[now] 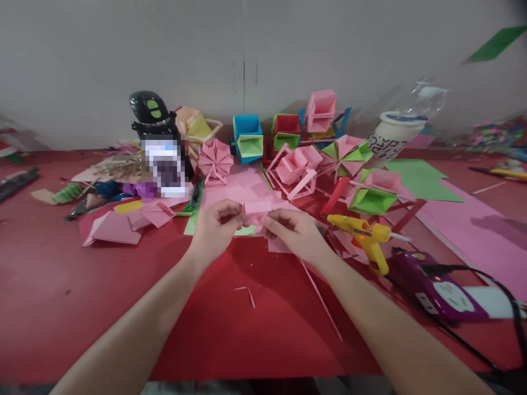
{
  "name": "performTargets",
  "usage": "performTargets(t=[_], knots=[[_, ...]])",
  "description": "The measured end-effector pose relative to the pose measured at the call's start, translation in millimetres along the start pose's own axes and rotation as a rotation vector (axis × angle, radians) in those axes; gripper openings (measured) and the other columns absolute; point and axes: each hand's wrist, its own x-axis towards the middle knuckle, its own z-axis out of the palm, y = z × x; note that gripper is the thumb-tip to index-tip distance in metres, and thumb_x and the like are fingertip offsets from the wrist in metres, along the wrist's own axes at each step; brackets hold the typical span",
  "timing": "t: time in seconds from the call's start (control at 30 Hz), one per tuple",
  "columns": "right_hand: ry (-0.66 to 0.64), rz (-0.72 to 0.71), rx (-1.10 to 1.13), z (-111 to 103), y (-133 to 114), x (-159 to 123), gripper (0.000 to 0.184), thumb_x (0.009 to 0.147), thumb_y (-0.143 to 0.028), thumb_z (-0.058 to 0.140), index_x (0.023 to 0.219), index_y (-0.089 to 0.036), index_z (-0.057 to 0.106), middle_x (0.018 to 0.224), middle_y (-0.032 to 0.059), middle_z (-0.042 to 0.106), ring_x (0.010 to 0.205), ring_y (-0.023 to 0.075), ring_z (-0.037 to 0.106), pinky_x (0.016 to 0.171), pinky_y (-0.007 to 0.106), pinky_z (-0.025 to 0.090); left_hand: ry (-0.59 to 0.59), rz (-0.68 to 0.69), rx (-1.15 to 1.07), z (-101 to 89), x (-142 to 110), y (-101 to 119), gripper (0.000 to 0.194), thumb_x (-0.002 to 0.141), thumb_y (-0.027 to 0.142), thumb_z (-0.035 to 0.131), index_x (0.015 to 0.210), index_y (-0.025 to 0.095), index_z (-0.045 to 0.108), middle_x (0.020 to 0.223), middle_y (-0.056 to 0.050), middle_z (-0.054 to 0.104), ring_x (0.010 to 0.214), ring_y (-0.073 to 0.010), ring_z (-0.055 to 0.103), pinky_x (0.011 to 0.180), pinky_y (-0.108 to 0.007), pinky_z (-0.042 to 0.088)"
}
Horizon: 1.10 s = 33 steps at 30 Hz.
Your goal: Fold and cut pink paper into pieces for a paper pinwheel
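Observation:
A small folded piece of pink paper [257, 208] is held up over the middle of the red table. My left hand [220, 227] pinches its left edge between thumb and fingers. On the right edge, my right hand [293, 233] grips it the same way. Beneath and behind both hands lie flat sheets of pink paper [234, 186] and some light green paper. Thin pink paper strips [321, 299] lie on the table near my right forearm, and a short bent strip [249, 296] sits between my arms.
A yellow glue gun [366, 236] and a purple power strip [440, 285] with a black cord lie to the right. Several folded paper models, such as a blue and green box [247, 137], line the back. A green cutter knife [196, 193] and pink paper pieces [117, 227] lie left.

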Motion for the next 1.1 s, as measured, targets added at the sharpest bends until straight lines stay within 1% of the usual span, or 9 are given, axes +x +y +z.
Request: performTargets(t=[0.13,0.27,0.33,0.43,0.63,0.83,0.93,1.03,1.1], knots=[[0.196,-0.111,-0.123,-3,5,-1,0.028,0.095,-0.041,0.058,0.111,-0.021,0.069,0.107,0.0084,0.073,0.094,0.0206,0.068,0.083,0.035,0.054,0.011,0.124,0.197,-5.3,-1,2,0.014,0.076,0.008,0.057,0.07,0.02,0.061,0.067,0.001,0.067,0.066,-0.0143,0.067,0.065,-0.026,0.053],[0.18,-0.28,-0.172,-4,5,-3,0.028,0.098,-0.038,0.055,0.118,-0.024,0.067,0.122,0.0082,0.068,0.114,0.0224,0.062,0.099,0.038,0.048,-0.092,0.158,0.322,-5.8,-4,3,0.02,0.077,0.004,0.052,0.076,0.02,0.064,0.072,0.002,0.069,0.069,-0.0132,0.065,0.069,-0.025,0.051],[0.11,-0.333,-0.218,-2,4,-3,0.024,0.095,-0.036,0.06,0.114,-0.024,0.069,0.117,0.0071,0.07,0.11,0.0219,0.064,0.098,0.037,0.048,-0.177,0.156,0.312,-3.6,-5,2,0.014,0.082,0.01,0.057,0.082,0.02,0.066,0.076,0.001,0.07,0.071,-0.0134,0.064,0.068,-0.025,0.049],[0.029,-0.301,-0.253,1,4,-4,0.017,0.095,-0.035,0.06,0.1,-0.022,0.071,0.096,0.0042,0.074,0.089,0.0192,0.066,0.084,0.033,0.05,-0.256,0.149,0.274,0.8,-8,1,0.009,0.09,0.022,0.058,0.087,0.02,0.066,0.079,-0.001,0.069,0.073,-0.0139,0.063,0.067,-0.025,0.048],[0.136,-0.199,-0.183,2,2,-5,0.023,0.094,-0.038,0.061,0.084,-0.019,0.069,0.076,0.0017,0.067,0.073,0.0158,0.06,0.069,0.028,0.047,-0.256,0.174,0.313,-5.0,-5,7,0.013,0.092,0.028,0.057,0.101,0.021,0.062,0.1,-0.005,0.07,0.084,-0.0161,0.065,0.072,-0.027,0.051],[0.115,-0.058,-0.047,3,11,-3,0.031,0.089,-0.046,0.065,0.102,-0.018,0.068,0.067,-0.0015,0.06,0.057,0.0121,0.056,0.056,0.026,0.046,0.063,0.228,0.603,-56.5,18,7,0.014,0.086,0.032,0.062,0.093,0.02,0.067,0.092,-0.006,0.072,0.081,-0.0198,0.066,0.075,-0.032,0.051],[0.075,-0.023,0.042,7,14,-2,0.037,0.09,-0.044,0.063,0.113,-0.015,0.065,0.07,-0.0009,0.061,0.055,0.0118,0.059,0.055,0.026,0.05,0.123,0.092,0.753,-94.2,22,7,0.024,0.083,0.037,0.064,0.098,0.02,0.069,0.096,-0.009,0.073,0.089,-0.0265,0.068,0.081,-0.037,0.051],[0.035,-0.001,0.08,10,13,-2,0.04,0.09,-0.04,0.061,0.119,-0.013,0.061,0.077,0.0011,0.064,0.057,0.0115,0.062,0.055,0.026,0.053,0.096,-0.114,1.023,-129.5,17,7,0.057,0.064,0.045,0.08,0.114,0.021,0.066,0.11,-0.014,0.071,0.106,-0.0414,0.062,0.086,-0.051,0.048],[0.032,0.018,0.078,12,12,-2,0.039,0.089,-0.04,0.062,0.117,-0.012,0.062,0.076,0.0013,0.064,0.057,0.0114,0.062,0.054,0.026,0.053,0.101,-0.186,0.997,-146.2,14,6,0.059,0.053,0.037,0.086,0.107,0.021,0.069,0.1,-0.013,0.071,0.103,-0.0446,0.06,0.084,-0.054,0.046]])
